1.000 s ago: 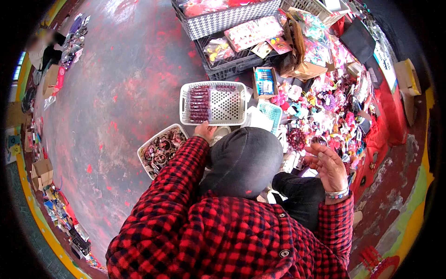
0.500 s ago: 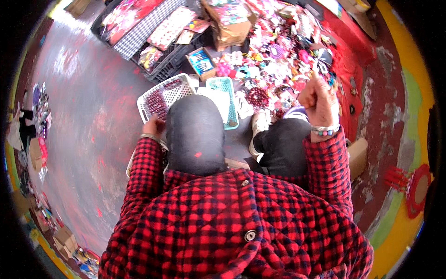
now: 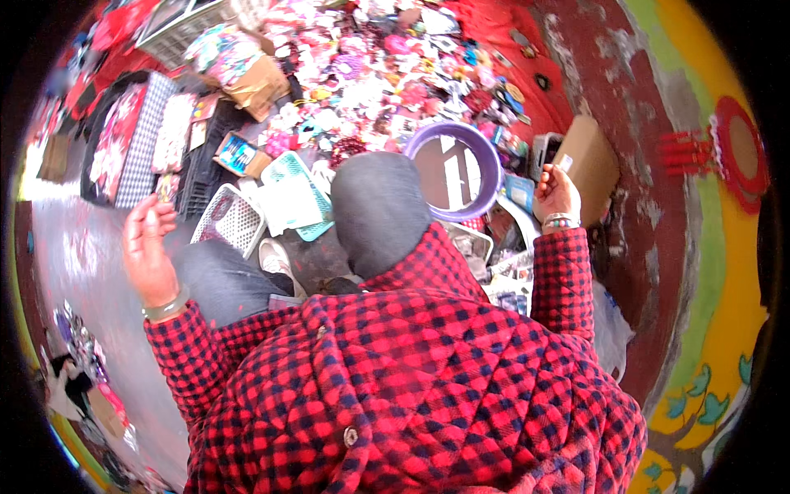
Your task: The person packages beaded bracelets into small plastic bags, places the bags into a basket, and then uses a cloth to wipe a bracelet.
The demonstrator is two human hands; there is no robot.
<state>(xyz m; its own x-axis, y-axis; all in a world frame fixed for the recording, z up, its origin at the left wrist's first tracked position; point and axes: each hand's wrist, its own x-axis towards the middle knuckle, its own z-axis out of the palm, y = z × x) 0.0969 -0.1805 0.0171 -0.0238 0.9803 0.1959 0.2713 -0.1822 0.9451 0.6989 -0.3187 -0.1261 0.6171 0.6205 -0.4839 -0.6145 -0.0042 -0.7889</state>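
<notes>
My left hand (image 3: 148, 251) is raised over the floor at the left, palm up, fingers apart and nothing in them. A pale bangle (image 3: 167, 305) circles that wrist. Out to the right, my right hand (image 3: 557, 194) has its fingers curled and pinched together; a small whitish bit shows at the fingertips, too small to name. Behind that hand stands a cardboard box (image 3: 589, 169). Left of it sits a purple round basin (image 3: 491, 156) with a brown bottom and bright reflections. A blue packet (image 3: 519, 191) lies between the basin and my right hand.
A white basket (image 3: 247, 240) and a turquoise basket (image 3: 316, 226) stand before my knees. Ahead spreads a heap of colourful hair ornaments (image 3: 362, 90) on red cloth. Black crates (image 3: 197, 160) and a brown carton (image 3: 257, 86) are at the far left. White trays (image 3: 508, 290) sit beside my right knee.
My view and body have turned right, bringing the purple basin and the trays into sight. My left hand has lifted away from the white basket and opened; my right hand has moved out beside the cardboard box.
</notes>
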